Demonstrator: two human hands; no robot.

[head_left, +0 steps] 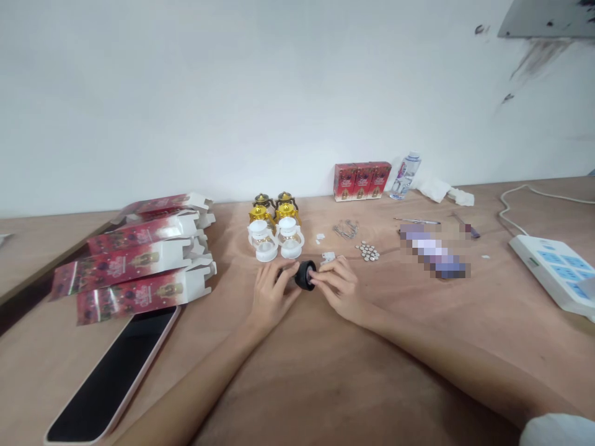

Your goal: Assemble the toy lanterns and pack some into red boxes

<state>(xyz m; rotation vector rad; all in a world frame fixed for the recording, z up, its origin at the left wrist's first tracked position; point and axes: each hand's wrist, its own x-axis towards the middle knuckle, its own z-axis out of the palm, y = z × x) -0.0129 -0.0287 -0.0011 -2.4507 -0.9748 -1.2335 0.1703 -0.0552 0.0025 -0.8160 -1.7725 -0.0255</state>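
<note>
The left hand (274,290) gripped a black piece (305,275) between thumb and fingers, its round end turned to the right. The right hand (341,288) had its fingertips at that end; whether they pinched a small part or only pressed there could not be told. The piece was held just above the table (279,384), in front of the lanterns.

As far as could be judged, the work on this piece was midway, with both hands busy at its end. Six lanterns stood upright in pairs behind the left hand: white (290,246) in front, gold (287,215) in the middle, bronze (285,199) at the back. They looked whole, though whether anything was missing inside could not be seen.

Loose parts were left over: button cells (368,251) in a cluster beyond the right hand, metal bits (346,230) behind them, and white scraps (328,256) nearby. A screwdriver (417,221) lay farther right. Three red boxes (362,181) stood shut by the wall, while several cartons (144,291) at left lay with flaps open, seemingly unfilled.
</note>
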